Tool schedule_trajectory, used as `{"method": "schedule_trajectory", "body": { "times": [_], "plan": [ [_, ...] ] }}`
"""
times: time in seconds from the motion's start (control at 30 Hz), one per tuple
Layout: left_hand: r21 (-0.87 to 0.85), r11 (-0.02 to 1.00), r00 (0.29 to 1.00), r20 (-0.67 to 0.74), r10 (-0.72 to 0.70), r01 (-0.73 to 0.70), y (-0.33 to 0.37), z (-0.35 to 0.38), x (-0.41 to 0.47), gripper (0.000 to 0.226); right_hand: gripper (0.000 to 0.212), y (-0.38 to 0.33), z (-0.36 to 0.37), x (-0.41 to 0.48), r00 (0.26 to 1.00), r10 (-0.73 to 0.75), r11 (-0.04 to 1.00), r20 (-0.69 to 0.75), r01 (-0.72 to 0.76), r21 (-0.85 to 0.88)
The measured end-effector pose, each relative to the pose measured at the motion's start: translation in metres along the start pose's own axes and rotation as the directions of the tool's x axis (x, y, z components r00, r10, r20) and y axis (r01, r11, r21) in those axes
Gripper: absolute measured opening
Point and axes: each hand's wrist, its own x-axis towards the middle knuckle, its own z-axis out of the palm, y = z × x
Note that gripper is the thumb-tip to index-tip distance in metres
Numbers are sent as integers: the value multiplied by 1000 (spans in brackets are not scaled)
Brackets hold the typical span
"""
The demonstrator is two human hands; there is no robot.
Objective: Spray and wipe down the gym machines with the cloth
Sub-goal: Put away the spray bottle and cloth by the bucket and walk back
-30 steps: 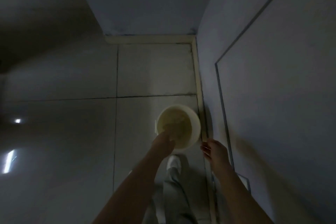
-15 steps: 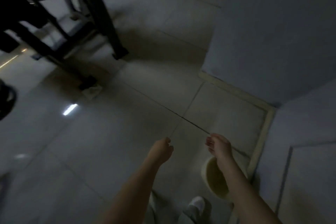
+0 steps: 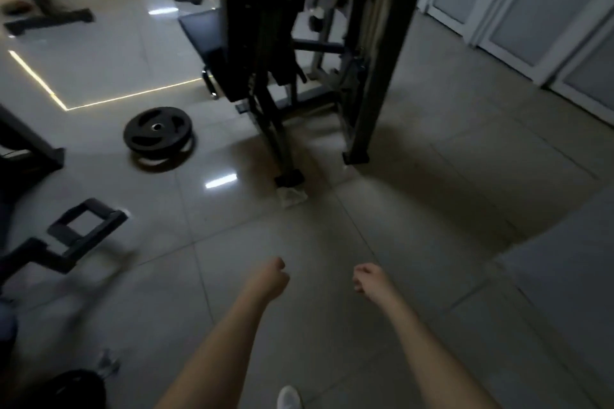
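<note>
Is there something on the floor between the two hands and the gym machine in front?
Nothing visible: bare tiles lie between the left hand, the right hand and the gym machine. The weight plate lies aside, to the left.

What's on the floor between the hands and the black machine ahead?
Head view: bare floor tiles, with a pale scrap at the foot of the gym machine.

2 forearms, both bare from the wrists back to the lower frame edge. The left hand (image 3: 270, 279) and right hand (image 3: 368, 280) are uncovered, fingers and wrists bare too. 1 white shoe (image 3: 289, 398), rounded toe, pale and smooth, shows well behind the fingers, between the 2 forearms. Light dim, shoe blurred: laces or markings can't be made out.
</note>
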Motion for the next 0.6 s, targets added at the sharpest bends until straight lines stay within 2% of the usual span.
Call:
{"method": "schedule_trajectory", "body": {
  "times": [0.1,0.23,0.33,0.4,0.6],
  "plan": [
    [-46,998,996,-80,-38,34,-10,-44,15,42,14,-46,21,22,998,-27,995,50,31,-98],
    [-119,988,986,-123,-109,94,-17,-80,44,42,18,-101,38,65,995,-45,988,87,58,-145],
    [-154,977,977,-133,-166,146,-16,-100,75,43,11,-140,52,108,990,-76,989,121,90,-118],
    [-224,959,967,-145,-210,175,-13,-113,103,42,14,-171,62,145,984,-100,987,147,117,-113],
    [-379,895,941,-142,-307,234,-9,-139,175,40,14,-240,96,233,970,-90,966,224,140,-219]
  ]
}}
